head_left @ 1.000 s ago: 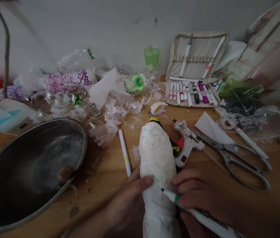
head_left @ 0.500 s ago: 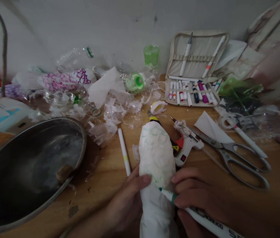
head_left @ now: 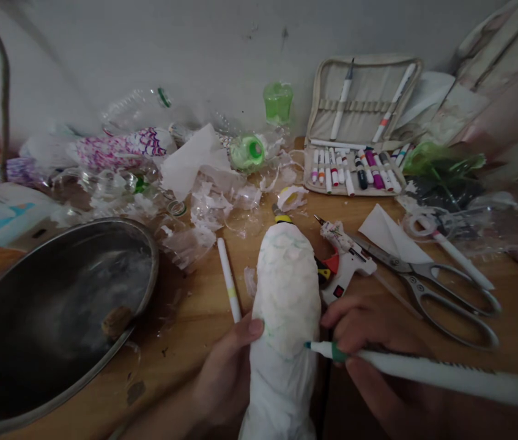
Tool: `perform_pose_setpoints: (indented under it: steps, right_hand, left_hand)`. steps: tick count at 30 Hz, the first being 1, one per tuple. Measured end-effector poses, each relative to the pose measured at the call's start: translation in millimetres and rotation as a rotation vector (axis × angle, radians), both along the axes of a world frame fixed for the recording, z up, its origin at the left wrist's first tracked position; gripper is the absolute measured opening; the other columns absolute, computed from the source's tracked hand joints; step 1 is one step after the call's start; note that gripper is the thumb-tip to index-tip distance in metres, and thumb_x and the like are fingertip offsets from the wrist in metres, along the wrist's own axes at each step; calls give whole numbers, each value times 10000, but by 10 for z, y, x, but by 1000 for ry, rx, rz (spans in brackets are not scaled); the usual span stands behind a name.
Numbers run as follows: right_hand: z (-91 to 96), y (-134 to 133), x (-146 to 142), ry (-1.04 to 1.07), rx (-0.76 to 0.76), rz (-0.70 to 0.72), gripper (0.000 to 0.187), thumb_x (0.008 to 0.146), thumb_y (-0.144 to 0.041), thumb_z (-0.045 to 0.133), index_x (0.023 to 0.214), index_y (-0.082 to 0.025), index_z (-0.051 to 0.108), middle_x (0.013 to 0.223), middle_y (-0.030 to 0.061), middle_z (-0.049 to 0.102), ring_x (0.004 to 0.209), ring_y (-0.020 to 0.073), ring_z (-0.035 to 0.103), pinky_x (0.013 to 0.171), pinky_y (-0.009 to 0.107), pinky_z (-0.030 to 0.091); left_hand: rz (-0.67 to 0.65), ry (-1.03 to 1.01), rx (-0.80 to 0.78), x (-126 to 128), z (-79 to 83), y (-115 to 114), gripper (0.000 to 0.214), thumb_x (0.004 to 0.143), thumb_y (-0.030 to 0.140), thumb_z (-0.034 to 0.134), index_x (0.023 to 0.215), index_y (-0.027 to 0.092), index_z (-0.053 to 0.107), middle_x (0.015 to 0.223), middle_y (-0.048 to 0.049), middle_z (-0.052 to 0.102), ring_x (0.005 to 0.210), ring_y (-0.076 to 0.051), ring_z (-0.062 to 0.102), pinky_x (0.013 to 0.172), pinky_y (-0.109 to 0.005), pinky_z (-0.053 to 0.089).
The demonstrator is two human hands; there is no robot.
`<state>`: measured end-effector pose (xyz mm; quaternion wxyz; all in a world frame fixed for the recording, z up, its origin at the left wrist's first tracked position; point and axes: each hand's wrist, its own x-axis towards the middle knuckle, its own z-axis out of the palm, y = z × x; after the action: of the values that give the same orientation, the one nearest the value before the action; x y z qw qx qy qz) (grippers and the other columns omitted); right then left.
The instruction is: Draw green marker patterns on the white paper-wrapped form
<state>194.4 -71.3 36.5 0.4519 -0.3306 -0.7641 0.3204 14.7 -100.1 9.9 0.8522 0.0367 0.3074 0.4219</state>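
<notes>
My left hand [head_left: 229, 366] is closed around the left side of a long white paper-wrapped form [head_left: 286, 293], its thumb on the near side and its other fingers hidden behind. The form has a rounded far end with faint green curved lines like scales. Between the fingers and thumb of my right hand [head_left: 373, 348] is a white marker [head_left: 451, 373] with a green collar. The marker's dark green tip is at the right edge of the form; I cannot tell whether it touches.
At left stands a metal basin [head_left: 148, 269] with a brownish lump inside. A capped marker [head_left: 228, 278], a glue gun [head_left: 345, 263] and scissors [head_left: 424, 287] lie around the form. Behind are plastic scraps [head_left: 213, 201], a green bottle piece [head_left: 247, 153] and an open marker case [head_left: 320, 116].
The marker tip has moved right across the form, and the marker now lies flatter. My left thumb has shifted left toward the form's edge. The form's near end has swung slightly left.
</notes>
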Motion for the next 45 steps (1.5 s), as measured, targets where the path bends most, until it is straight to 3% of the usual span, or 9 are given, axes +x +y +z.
perform_pose_setpoints:
  steps: [4, 8, 12, 19, 24, 34, 38, 45]
  right_hand:
    - [5, -28, -36, 63, -5, -98, 151, 719, -62, 501, 734, -193, 575, 589, -7, 602, 714, 142, 641, 631, 235, 561]
    - [23, -12, -45, 34, 39, -50, 168, 697, -49, 494, 730, -187, 583, 582, -8, 617, 708, 139, 652, 632, 228, 570]
    - [23, 16, -36, 25, 87, -13, 182, 682, -36, 504, 750, -183, 588, 580, -7, 630, 689, 137, 657, 623, 222, 578]
    - [-51, -13, -28, 59, 161, 49, 245, 692, -23, 541, 862, -197, 579, 605, -28, 623, 612, 137, 656, 635, 259, 601]
    - [-139, -18, -8, 156, 55, 60, 207, 767, -75, 553, 914, -218, 579, 637, -18, 622, 711, 179, 670, 654, 327, 601]
    - [-275, -20, -61, 34, 149, 90, 80, 865, -159, 538, 926, -209, 555, 666, -23, 635, 700, 148, 648, 696, 293, 580]
    - [-257, -50, -107, 10, 233, 52, 164, 812, -80, 503, 925, -195, 534, 666, -38, 631, 623, 113, 627, 729, 280, 571]
    - [-92, -72, -114, 23, 135, 27, 252, 699, -3, 511, 861, -195, 542, 641, -42, 594, 694, 109, 645, 731, 217, 564]
  left_hand:
    - [9, -9, 2, 0, 0, 15, 496, 633, 345, 774, 1102, 201, 706, 1073, -85, 736, 1113, -358, 613, 962, -421, 447]
    - [29, -29, 20, 2, 21, 25, 413, 649, 303, 749, 1049, 201, 729, 1051, -77, 743, 1123, -347, 609, 978, -424, 435]
    - [23, -18, 13, 7, 41, 22, 330, 635, 366, 777, 925, 208, 766, 970, -69, 759, 1080, -342, 629, 965, -417, 443]
    - [45, 105, 39, 32, 0, 4, 491, 653, 325, 808, 1118, 219, 690, 929, -49, 758, 1036, -284, 650, 958, -368, 444]
    - [94, 120, -20, 29, 14, 6, 569, 635, 286, 799, 1177, 201, 648, 980, -62, 745, 1045, -292, 639, 923, -362, 467]
    - [81, 136, -23, 61, -33, -19, 738, 584, 293, 867, 1253, 201, 571, 893, -52, 750, 892, -258, 690, 824, -336, 499]
    - [78, 177, -64, 64, -10, -11, 774, 576, 306, 865, 1271, 184, 547, 886, -58, 752, 888, -267, 689, 815, -345, 503]
    - [78, 224, -182, 55, 76, 14, 830, 411, 326, 894, 1179, 148, 632, 900, -84, 754, 974, -340, 658, 852, -384, 500]
